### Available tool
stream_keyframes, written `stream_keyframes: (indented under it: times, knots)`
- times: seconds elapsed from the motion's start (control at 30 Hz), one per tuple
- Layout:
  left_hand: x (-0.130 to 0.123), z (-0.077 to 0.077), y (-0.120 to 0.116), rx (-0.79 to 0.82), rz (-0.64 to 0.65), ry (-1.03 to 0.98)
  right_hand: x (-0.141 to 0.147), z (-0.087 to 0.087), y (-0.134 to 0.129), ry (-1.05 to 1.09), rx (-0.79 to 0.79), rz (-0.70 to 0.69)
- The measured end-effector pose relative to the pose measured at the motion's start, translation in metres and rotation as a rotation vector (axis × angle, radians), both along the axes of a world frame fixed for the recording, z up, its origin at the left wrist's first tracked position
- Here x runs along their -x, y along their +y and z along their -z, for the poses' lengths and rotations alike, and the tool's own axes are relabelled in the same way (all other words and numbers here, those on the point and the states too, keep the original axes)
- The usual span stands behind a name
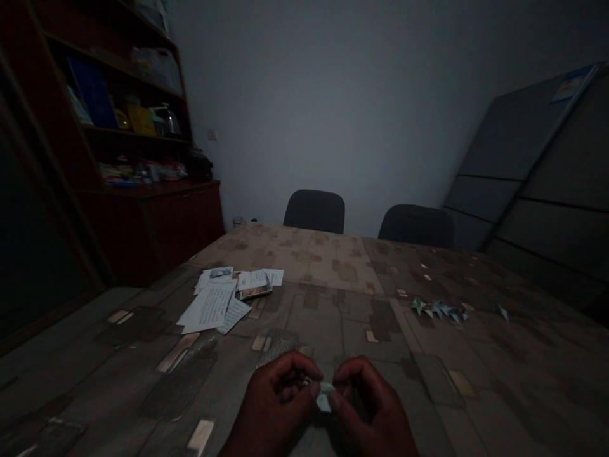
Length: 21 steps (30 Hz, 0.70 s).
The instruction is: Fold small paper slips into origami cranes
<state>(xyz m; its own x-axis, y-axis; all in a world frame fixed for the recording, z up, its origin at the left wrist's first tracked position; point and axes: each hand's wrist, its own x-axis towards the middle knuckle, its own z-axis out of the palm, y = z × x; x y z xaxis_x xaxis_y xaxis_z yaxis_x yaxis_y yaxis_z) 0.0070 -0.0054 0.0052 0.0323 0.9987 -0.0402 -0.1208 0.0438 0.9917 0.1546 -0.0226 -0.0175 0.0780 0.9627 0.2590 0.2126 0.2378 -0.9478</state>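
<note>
Between my two hands, low in the middle of the view, is a small piece of folded pale paper (324, 398). My left hand (280, 400) is closed, with thumb and fingers pinching its left side. On the other side, my right hand (368, 403) pinches the paper's right edge. Both hands are just above the patterned tablecloth (333, 311). The paper's exact shape is partly covered by my fingertips. Over to the right on the table lies a row of several small folded paper pieces (440, 310), with one more folded piece (501, 311) apart from them.
A loose pile of printed sheets and cards (209, 304) lies on the table's left. Two dark chairs (314, 209) (416, 223) stand at the far edge. A wooden shelf cabinet (157, 203) is at the left, a grey cabinet (499, 146) at the right. The room is dim.
</note>
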Motion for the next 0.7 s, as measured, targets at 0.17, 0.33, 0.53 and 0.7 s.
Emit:
stream_keyframes:
  times: [0.17, 0.33, 0.53, 0.7]
  knots:
    - [0.000, 0.005, 0.004, -0.007, 0.036, -0.092, 0.000, -0.002, 0.001, 0.037, 0.005, 0.011]
    - [0.003, 0.007, 0.007, 0.039, 0.089, 0.000, 0.000, -0.003, 0.001, 0.057, 0.031, 0.016]
    - [0.007, 0.020, 0.012, -0.017, 0.046, -0.011, 0.002, -0.005, 0.000, 0.079, 0.063, -0.010]
    - [0.010, 0.033, 0.014, -0.012, 0.115, -0.142, 0.002, -0.005, 0.001, 0.113, 0.075, -0.053]
